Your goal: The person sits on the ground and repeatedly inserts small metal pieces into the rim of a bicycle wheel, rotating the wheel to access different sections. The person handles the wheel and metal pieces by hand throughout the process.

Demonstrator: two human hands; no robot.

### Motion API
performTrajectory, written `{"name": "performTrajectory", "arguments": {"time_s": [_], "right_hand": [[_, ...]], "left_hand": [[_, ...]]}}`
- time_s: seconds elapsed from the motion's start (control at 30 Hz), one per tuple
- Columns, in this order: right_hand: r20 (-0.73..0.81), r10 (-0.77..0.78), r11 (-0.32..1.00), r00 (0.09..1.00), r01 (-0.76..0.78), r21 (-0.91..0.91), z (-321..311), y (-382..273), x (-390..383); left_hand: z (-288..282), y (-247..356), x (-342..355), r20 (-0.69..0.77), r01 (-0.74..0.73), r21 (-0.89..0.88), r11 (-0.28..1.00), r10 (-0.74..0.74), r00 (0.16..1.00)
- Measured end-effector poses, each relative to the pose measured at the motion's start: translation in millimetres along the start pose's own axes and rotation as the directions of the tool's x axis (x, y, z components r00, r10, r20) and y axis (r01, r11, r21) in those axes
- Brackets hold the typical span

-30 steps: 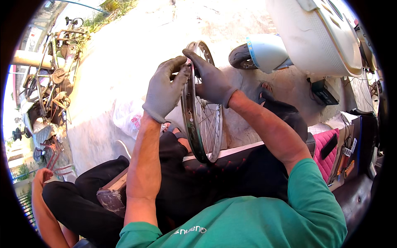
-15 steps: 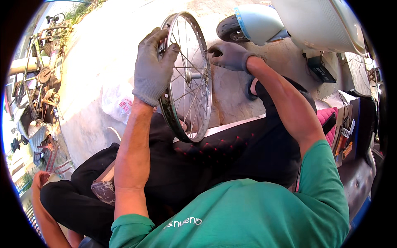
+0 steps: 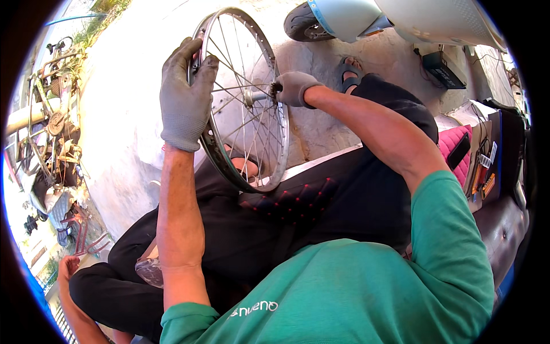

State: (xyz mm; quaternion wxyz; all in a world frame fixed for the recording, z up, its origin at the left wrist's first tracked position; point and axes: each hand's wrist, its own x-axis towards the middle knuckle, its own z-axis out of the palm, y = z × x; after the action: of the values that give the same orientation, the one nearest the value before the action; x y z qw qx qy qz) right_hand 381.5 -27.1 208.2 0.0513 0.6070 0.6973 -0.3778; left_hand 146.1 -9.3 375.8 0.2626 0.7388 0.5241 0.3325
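My gloved left hand (image 3: 186, 100) grips the upper left of a spoked bicycle wheel rim (image 3: 282, 140), with thumb and fingers against it. The wheel stands tilted between my knees above a black cushion with red stitching (image 3: 303, 198), its silver hub (image 3: 249, 97) visible through the spokes. My gloved right hand (image 3: 297, 89) is closed at the wheel's right side, near the end of the hub, around a small dark piece that I cannot make out.
A pale scooter (image 3: 349, 17) stands ahead, a black box (image 3: 444, 69) below it. Bicycle parts (image 3: 54, 126) are piled at left. Pink pad (image 3: 458, 146), phone (image 3: 458, 152) and tools (image 3: 487, 172) lie at right. Another person's arm (image 3: 71, 286) shows lower left.
My left hand and the wheel have moved left and up, the wheel turning more face-on. My right hand left the top of the rim and now closes at its right side, near the hub.
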Motion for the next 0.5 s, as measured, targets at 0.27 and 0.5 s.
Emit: {"name": "performTrajectory", "arguments": {"time_s": [0.27, 0.5], "right_hand": [[-0.081, 0.031, 0.998, 0.996, -0.035, -0.045, 5.3, -12.9, -16.5], [-0.290, -0.132, 0.988, 0.948, 0.100, -0.121, 17.6, -7.6, -23.7]], "left_hand": [[-1.7, 3.1, -2.6, -0.017, -0.007, -0.003, 1.000, 0.007, 1.000], [-3.1, 4.6, -2.5, -0.015, 0.010, -0.002, 1.000, -0.010, 1.000]]}}
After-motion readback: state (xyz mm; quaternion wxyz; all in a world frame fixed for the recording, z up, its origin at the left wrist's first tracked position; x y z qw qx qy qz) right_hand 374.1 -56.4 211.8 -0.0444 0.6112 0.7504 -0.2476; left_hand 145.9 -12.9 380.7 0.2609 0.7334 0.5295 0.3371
